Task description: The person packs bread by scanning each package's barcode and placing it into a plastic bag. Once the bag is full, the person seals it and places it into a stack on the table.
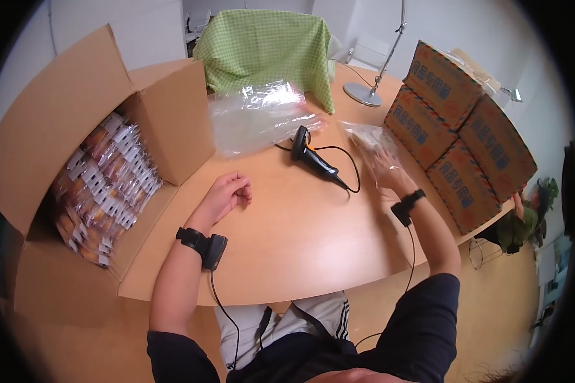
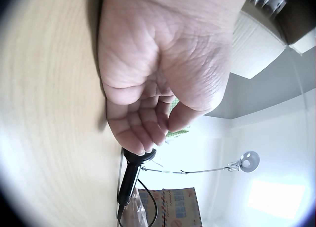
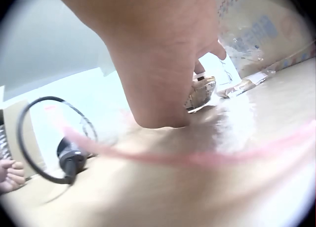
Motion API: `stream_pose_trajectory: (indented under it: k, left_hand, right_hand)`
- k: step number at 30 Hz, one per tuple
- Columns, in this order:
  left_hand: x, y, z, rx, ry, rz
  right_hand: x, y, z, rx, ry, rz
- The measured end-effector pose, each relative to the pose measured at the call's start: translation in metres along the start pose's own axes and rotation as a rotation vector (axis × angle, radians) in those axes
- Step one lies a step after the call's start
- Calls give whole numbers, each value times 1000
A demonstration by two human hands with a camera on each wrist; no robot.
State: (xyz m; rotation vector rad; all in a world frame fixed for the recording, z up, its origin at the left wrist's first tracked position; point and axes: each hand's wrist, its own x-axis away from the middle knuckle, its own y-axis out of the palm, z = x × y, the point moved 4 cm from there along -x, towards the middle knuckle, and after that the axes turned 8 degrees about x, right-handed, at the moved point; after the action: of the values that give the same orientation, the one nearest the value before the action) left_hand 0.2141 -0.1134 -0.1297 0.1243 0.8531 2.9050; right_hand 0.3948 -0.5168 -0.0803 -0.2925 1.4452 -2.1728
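Note:
The left hand (image 1: 229,196) rests on the table near the big carton, fingers loosely curled with nothing in them; its palm side fills the left wrist view (image 2: 158,64). On the right, the right hand (image 1: 390,171) lies over a clear plastic bag (image 1: 368,135) beside the stacked boxes. In the right wrist view a brown wrapped item (image 3: 201,93) shows under that hand (image 3: 163,59); whether the fingers grip it is hidden. A black barcode scanner (image 1: 313,158) lies between the hands, its cable looped.
An open carton (image 1: 176,121) of wrapped items (image 1: 108,185) stands at left. Clear plastic bags (image 1: 249,121) lie at the back, before a green checked cloth (image 1: 268,48). A lamp base (image 1: 363,94) and stacked printed boxes (image 1: 463,147) stand right. Another person (image 1: 521,223) is at far right.

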Motion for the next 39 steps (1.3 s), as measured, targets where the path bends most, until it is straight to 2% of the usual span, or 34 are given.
stream_pose_trajectory:
  k: [1,4,8,11,14,18,20,22,24,28,30,31,34,37,38,39]
  left_hand:
    - [0,1,0,-7,-5,10]
    - [1,1,0,-22,-13,20]
    - [3,2,-1,-13,-4,33]
    - [4,2,-1,-6,1,29]
    - [3,2,-4,-13,40,82]
    - [-4,-6,-9,-62,16,39]
    - [-2,-5,-8,-82,11,69]
    - [4,-1,-3,-80,19,54]
    - [-3,-6,-8,-38,50,23]
    - [-4,-4,-10,-38,88,27]
    - [0,1,-5,-43,109,-1]
    - [1,3,-1,-53,153,-35]
    - [-4,1,-7,-54,134,-46]
    - [-11,-5,-17,-28,86,-71]
    - [-12,-6,-16,-18,68,-81]
    - [0,4,-6,20,81,-11]
  right_hand:
    - [13,-6,1,-23,-48,141]
    - [51,-25,6,10,-149,108]
    - [107,-67,5,-15,-156,28]
    - [141,-119,0,-24,-213,413]
    - [165,-154,3,5,-256,467]
    - [183,-182,-14,-47,-302,552]
    - [190,-193,-31,-82,-278,505]
    - [190,-207,-64,28,-372,655]
    - [183,-221,-94,-8,-536,653]
    - [158,-279,-179,27,-892,857]
    - [137,-295,-211,72,-992,1028]
    - [122,-300,-225,62,-1024,1099]
    - [82,-317,-267,18,-1079,1259]
    - [43,-336,-307,-54,-1123,1311]
    - [32,-342,-318,-65,-1116,1403]
    - [26,-346,-325,-74,-1112,1491]
